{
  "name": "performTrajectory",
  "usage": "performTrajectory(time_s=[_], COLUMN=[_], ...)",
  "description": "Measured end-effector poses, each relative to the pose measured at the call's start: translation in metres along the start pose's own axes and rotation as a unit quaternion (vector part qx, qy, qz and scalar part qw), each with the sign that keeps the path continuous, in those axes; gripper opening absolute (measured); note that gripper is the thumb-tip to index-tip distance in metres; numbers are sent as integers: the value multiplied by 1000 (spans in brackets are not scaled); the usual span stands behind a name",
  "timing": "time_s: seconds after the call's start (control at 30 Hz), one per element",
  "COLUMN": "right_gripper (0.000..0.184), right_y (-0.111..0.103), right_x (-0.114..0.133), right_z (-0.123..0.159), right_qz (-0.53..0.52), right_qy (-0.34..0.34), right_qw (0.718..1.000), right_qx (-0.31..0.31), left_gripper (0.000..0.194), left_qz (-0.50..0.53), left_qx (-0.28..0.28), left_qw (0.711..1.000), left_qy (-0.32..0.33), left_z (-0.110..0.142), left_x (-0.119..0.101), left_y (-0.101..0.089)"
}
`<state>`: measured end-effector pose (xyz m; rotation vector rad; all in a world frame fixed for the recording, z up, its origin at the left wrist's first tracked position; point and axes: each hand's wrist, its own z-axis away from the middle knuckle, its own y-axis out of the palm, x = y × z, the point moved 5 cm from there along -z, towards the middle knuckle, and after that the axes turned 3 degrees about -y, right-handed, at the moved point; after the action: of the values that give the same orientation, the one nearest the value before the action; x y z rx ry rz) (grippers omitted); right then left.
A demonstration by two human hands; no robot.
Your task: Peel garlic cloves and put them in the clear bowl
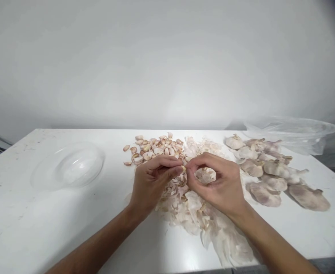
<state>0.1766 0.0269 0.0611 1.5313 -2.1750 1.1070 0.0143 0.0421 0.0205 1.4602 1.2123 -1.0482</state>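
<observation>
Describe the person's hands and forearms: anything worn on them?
Nothing worn shows. The left hand and right hand are bare, with no gloves, rings or bracelets. The left forearm and right forearm are bare too, with no sleeves or watch in view.

Left hand (pixel 152 185), right hand (pixel 218 186) curled, fingers (pixel 167 171) pinching toward each other, forearms (pixel 98 239) angling inward

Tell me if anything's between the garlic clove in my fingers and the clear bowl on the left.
Yes. Your left hand is directly in line, its fingers pinching the clove. Just past it, the edge of the loose cloves lies before the clear bowl.
</observation>
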Motion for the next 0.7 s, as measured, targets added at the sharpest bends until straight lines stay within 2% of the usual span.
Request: performTrajectory(time_s=[0.2,0.5,0.7], right_gripper=[18,16,16], right_y=[-1,5,6], right_x=[-1,3,-4], right_z=[0,5,6], right_qz=[-2,59,-18], right_qy=[12,-8,71], right_qw=[1000,998,997], right_qx=[5,-15,-8], left_gripper=[7,9,8], left_qz=[-14,16,107], left_qx=[6,14,39], left_qw=[1000,1000,993], left_qy=[27,19,1], left_z=[2,5,2], left_x=[0,-2,3], left_y=[-1,2,4])
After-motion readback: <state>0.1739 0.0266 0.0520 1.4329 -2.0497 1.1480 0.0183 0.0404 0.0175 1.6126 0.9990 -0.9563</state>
